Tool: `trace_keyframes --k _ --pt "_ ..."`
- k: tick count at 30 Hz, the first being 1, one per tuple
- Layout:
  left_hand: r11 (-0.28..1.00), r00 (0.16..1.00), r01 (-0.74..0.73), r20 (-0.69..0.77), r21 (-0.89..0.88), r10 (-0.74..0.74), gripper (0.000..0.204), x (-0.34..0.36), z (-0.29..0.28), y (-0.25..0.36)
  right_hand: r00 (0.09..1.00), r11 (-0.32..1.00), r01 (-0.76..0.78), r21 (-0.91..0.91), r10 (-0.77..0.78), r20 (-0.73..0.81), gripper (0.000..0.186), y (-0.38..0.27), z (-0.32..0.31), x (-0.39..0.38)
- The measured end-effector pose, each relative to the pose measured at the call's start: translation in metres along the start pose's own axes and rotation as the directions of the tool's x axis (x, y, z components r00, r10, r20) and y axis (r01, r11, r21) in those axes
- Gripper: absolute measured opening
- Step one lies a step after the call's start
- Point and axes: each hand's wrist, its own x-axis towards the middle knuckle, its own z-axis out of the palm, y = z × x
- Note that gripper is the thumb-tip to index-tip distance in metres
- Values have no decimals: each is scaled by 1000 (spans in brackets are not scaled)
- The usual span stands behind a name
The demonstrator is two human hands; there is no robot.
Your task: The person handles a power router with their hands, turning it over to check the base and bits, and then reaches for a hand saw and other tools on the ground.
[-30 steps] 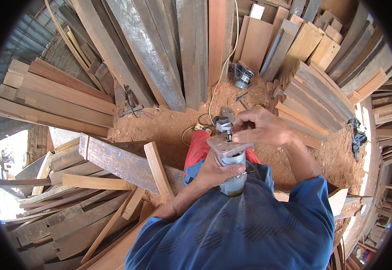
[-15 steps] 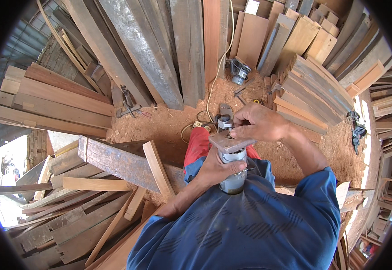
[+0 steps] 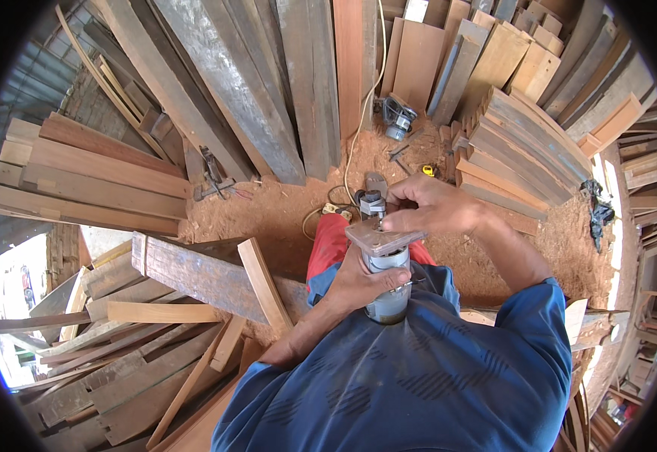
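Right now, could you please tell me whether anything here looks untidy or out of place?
Yes: the loose boards at lower left lie crisscrossed, unlike the planks lined up beyond them, and a crumpled black scrap lies on the ground at right.

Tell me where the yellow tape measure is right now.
In the head view, the yellow tape measure lies on the reddish ground right of centre, just beyond the right grip and left of the nearby boards.

no text, label, number or sign that can be read, the grey round tool body [image 3: 388, 307] too small in view for telling any lettering, the same for the small yellow-and-black object [image 3: 428, 171] and the black-and-grey machine [image 3: 398, 117]
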Motion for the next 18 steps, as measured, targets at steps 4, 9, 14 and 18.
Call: trace_keyframes --k 4,9,14,18 --pt "1000 1000 8 -7 -30 -8 65 2 0 -5 999 997 -41 -69 42 14 35 7 4 3" --pt "999 999 41 -6 6 -41 69 3 -3 -9 998 998 -61 25 60 33 35 18 0 6" --pt "999 999 29 -16 31 -28 73 3 1 -5 998 997 -68 -20 68 11 35 5 -2 2" --pt "999 999 40 5 32 -40 76 2 -3 -13 997 996 -80 -45 80 -1 36 6 1 0"
